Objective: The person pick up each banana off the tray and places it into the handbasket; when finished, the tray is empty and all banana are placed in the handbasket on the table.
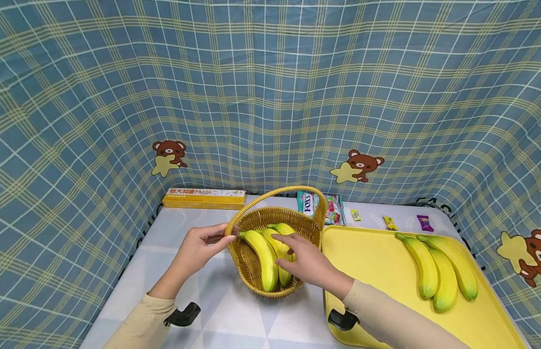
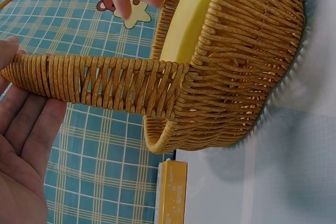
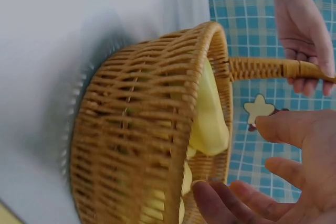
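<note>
A wicker basket (image 1: 253,286) with an arched handle (image 1: 279,191) stands mid-table with a bunch of yellow bananas (image 1: 263,257) in it. My left hand (image 1: 200,249) holds the handle near its left base, thumb on one side and fingers on the other. The left wrist view shows that handle (image 2: 105,85) running past my left palm (image 2: 21,145). My right hand (image 1: 307,264) rests with relaxed fingers on the bananas at the basket's right rim. In the right wrist view my right hand's fingers (image 3: 294,182) hover by the basket (image 3: 131,129) and bananas (image 3: 210,124), holding nothing.
A yellow tray (image 1: 375,261) right of the basket carries another bunch of bananas (image 1: 444,274). A yellow pasta box (image 1: 203,198), a candy bag (image 1: 324,208) and small wrapped sweets (image 1: 389,223) lie along the back. Blue checked cloth (image 1: 270,97) walls the table in.
</note>
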